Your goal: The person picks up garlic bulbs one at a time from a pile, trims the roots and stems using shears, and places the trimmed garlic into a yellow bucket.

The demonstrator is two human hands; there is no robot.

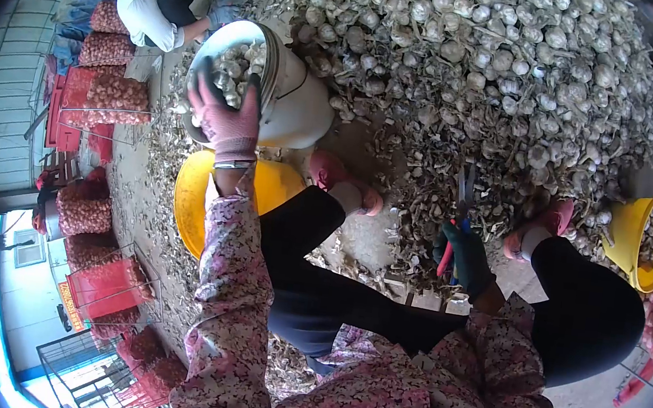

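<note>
My left hand (227, 114), in a pink glove with dark fingertips, is over the mouth of a white bucket (300, 99) that leans on its side. Its fingers are spread at the garlic bulbs (238, 71) inside. My right hand (466, 258), in a dark green glove, is closed around the red and blue handles of metal shears (464, 200). The blades point away from me, over loose garlic skins. Below the white bucket is a yellow bucket (192, 202), partly hidden by my left sleeve.
A large garlic heap (474, 67) spreads ahead of me. A second yellow bucket (631, 233) with bulbs stands at the right. Another person (155, 8) crouches beyond the white bucket. Filled red mesh sacks (107, 95) line the left side. My feet are on either side of the shears.
</note>
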